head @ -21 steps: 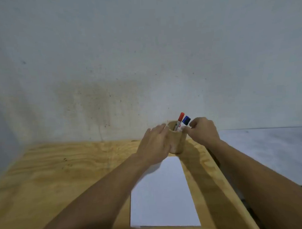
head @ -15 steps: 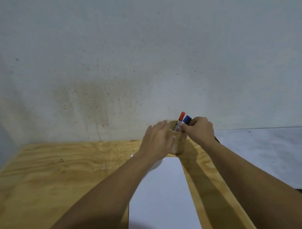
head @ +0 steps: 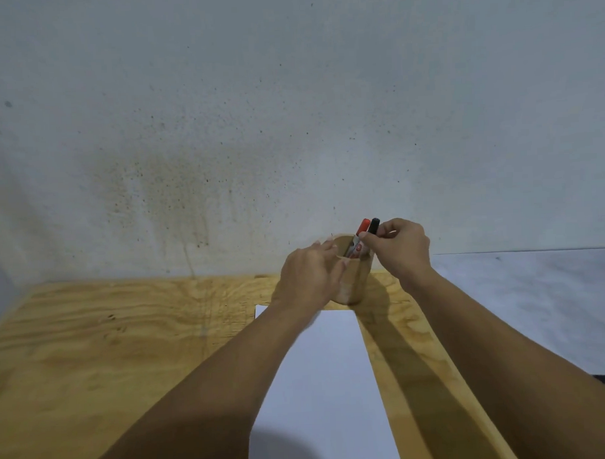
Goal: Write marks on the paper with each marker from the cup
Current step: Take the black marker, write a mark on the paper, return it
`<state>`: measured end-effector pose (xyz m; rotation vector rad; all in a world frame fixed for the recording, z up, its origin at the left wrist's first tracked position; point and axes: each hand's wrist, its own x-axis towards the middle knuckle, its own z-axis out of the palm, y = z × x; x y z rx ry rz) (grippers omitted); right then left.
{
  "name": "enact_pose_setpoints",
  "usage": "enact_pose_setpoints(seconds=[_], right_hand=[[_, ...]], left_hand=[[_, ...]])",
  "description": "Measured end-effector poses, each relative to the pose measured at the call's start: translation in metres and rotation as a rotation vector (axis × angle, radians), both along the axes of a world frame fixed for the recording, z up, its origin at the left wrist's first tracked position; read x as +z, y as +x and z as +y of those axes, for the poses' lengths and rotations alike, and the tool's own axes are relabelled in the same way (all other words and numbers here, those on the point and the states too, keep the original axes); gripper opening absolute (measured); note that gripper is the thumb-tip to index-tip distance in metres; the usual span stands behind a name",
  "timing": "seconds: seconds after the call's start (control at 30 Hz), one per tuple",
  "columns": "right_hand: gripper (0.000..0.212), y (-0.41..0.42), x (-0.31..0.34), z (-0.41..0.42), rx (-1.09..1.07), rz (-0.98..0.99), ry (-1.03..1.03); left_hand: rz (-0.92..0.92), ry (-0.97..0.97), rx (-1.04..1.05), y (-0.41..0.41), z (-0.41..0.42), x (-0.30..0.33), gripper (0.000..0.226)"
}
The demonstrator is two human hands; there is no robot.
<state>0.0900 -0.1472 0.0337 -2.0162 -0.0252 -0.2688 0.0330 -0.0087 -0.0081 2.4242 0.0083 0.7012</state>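
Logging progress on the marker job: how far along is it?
Nothing looks done: the paper shows no marks. In hand: the left hand steadies the wooden cup while the right hand pinches the dark-capped marker, still in the cup beside the red-capped marker. Left: drawing each marker out and marking the paper.

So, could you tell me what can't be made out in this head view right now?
- Cup contents: the wall hides the marker barrels, so their count is unclear.
- Dark-capped marker: the right hand covers its body.
- Paper: the left forearm covers part, and the frame cuts its near edge.
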Motion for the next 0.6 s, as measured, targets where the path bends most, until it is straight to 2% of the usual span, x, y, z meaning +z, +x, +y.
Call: enact_pose_setpoints(seconds=[0.23, 0.3, 0.37, 0.43, 0.5, 0.53, 0.6], right_hand=[[0.012, -0.018, 0.048, 0.003, 0.060, -0.316, 0.186], [0.011, -0.027, 0.062, 0.006, 0.142, -0.367, 0.255], [0.016, -0.038, 0.071, 0.007, 0.256, -0.355, 0.224], [0.021, -0.051, 0.073, 0.007, 0.376, -0.284, 0.140], [0.023, -0.063, 0.069, 0.010, 0.471, -0.160, 0.083], [0.024, -0.068, 0.065, 0.013, 0.504, -0.091, 0.081], [0.021, -0.077, 0.058, 0.018, 0.577, 0.037, 0.070]], left_hand=[[0.072, 0.057, -0.047, -0.008, 0.003, 0.012, 0.041], [0.043, -0.027, -0.045, -0.014, 0.009, 0.020, 0.041], [0.012, -0.252, -0.016, -0.023, 0.017, 0.035, 0.043], [-0.008, -0.589, -0.032, -0.035, 0.026, 0.054, 0.036], [0.029, -0.927, -0.145, -0.048, 0.039, 0.067, 0.032], [0.059, -1.034, -0.224, -0.053, 0.045, 0.071, 0.031], [0.105, -1.106, -0.337, -0.065, 0.056, 0.069, 0.026]])
